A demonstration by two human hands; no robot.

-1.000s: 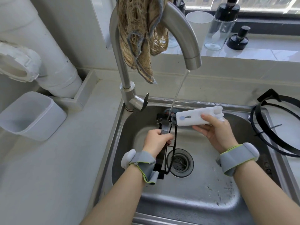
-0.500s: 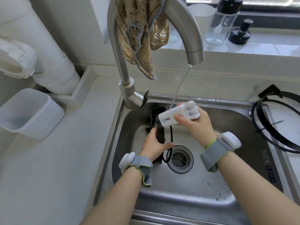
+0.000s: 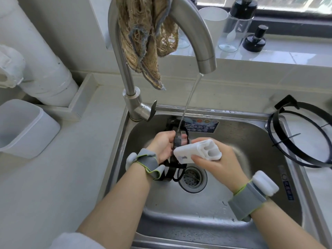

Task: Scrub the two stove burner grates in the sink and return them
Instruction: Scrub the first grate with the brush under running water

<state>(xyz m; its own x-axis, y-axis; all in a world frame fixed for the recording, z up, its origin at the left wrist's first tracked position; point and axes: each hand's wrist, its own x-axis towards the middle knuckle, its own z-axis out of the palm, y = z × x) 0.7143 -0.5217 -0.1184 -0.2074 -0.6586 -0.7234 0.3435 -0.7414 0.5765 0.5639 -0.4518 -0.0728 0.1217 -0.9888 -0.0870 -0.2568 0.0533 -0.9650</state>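
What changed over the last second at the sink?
The right hand brought the white brush left and down the grate, toward the drain. Unchanged: left hand grips the grate, tap runs, second grate sits on the counter.

Left hand gripping, right hand gripping

One head-worn wide-angle cam only. Faces forward and down into the sink, close in, from its front edge.

1 black grate upright in sink under running water, 2nd black ring grate flat on counter R of sink.
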